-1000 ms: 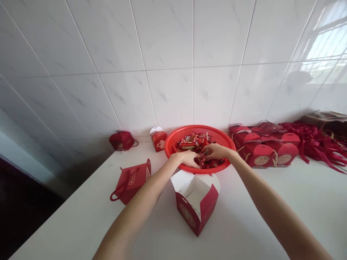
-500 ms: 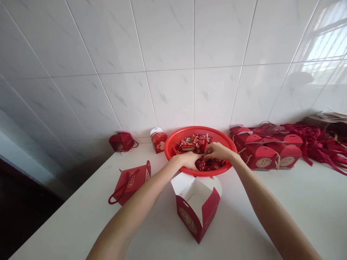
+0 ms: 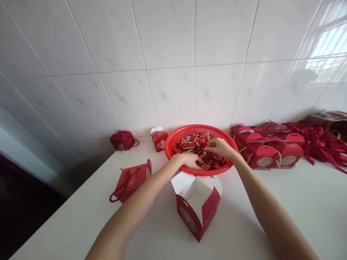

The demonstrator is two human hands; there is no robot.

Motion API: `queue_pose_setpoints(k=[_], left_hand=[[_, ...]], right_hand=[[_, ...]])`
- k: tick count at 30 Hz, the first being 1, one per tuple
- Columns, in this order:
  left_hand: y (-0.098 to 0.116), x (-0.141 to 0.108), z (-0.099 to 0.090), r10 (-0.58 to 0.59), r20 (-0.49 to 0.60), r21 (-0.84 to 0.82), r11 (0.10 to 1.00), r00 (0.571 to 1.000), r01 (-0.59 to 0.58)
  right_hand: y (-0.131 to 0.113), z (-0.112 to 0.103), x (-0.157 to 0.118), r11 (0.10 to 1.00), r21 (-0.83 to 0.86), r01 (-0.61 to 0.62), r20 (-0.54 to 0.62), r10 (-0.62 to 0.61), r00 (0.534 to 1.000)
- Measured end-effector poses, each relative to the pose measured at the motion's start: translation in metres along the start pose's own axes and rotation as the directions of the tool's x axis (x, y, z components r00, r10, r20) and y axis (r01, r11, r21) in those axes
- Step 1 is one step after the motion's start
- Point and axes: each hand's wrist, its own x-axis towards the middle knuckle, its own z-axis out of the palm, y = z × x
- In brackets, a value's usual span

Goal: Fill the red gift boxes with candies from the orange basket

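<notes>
A red plastic basket [image 3: 169, 144] holds many red-wrapped candies [image 3: 189, 142] against the tiled wall. My left hand [image 3: 192, 161] reaches over its front rim, fingers apart among the candies at the front. Above the right part of the candies is my right hand [image 3: 217, 147], its thumb and fingertips pinched together; what lies between them, if anything, is too small to make out. Just in front of the basket stands a red box [image 3: 199, 213] with its flaps up, showing a white inside.
A red box with a cord handle [image 3: 131, 180] lies left of my left forearm. Two smaller packages, a dark red box [image 3: 121, 140] and a red-and-white one [image 3: 159, 139], stand by the wall. Several closed boxes [image 3: 265, 151] and red ribbons [image 3: 320, 144] are at the right.
My hands have moved apart. The left has spread its fingers and lies a little lower in the candies, and the right has risen slightly away from it.
</notes>
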Motion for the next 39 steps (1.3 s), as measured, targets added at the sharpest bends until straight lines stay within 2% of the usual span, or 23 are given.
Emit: queue_pose_setpoints(k=[4, 10, 12, 16, 19, 23, 28, 34, 39], left_hand=[[-0.003, 0.002, 0.002, -0.029, 0.014, -0.048, 0.998, 0.999, 0.030], [-0.004, 0.002, 0.003, -0.058, 0.029, -0.106, 0.992, 0.998, 0.061], [-0.005, 0.003, 0.004, -0.027, 0.031, -0.111, 0.993, 0.999, 0.031], [-0.010, 0.004, 0.005, 0.116, 0.030, -0.168, 0.980, 0.993, -0.110], [-0.012, 0.004, 0.003, 0.147, 0.067, -0.207, 0.970, 0.987, -0.131], [-0.010, 0.003, 0.000, 0.122, 0.061, -0.171, 0.979, 0.991, -0.110], [-0.006, 0.000, -0.001, 0.076, -0.042, -0.094, 0.992, 0.996, -0.080], [-0.002, -0.002, -0.002, 0.035, 0.019, -0.246, 0.969, 0.999, -0.029], [-0.003, -0.005, -0.002, -0.004, 0.025, -0.407, 0.913, 1.000, 0.014]], right_hand=[[0.001, 0.001, 0.001, 1.000, -0.021, 0.002, -0.034, -0.003, 0.999], [0.004, 0.003, 0.003, 0.999, 0.013, 0.034, -0.008, -0.034, 0.999], [0.005, 0.004, 0.003, 0.999, 0.022, 0.041, -0.001, -0.041, 0.999], [0.004, 0.003, 0.004, 0.997, 0.046, 0.057, -0.012, -0.057, 0.998], [0.005, 0.003, 0.004, 0.997, 0.056, 0.062, -0.027, -0.060, 0.998], [0.008, 0.004, 0.006, 0.996, 0.039, 0.074, -0.045, -0.072, 0.996], [0.009, 0.005, 0.006, 0.995, 0.052, 0.087, -0.077, -0.083, 0.994], [0.009, 0.005, 0.006, 0.994, 0.058, 0.093, -0.074, -0.089, 0.993], [0.009, 0.004, 0.006, 0.991, 0.066, 0.115, -0.107, -0.107, 0.988]])
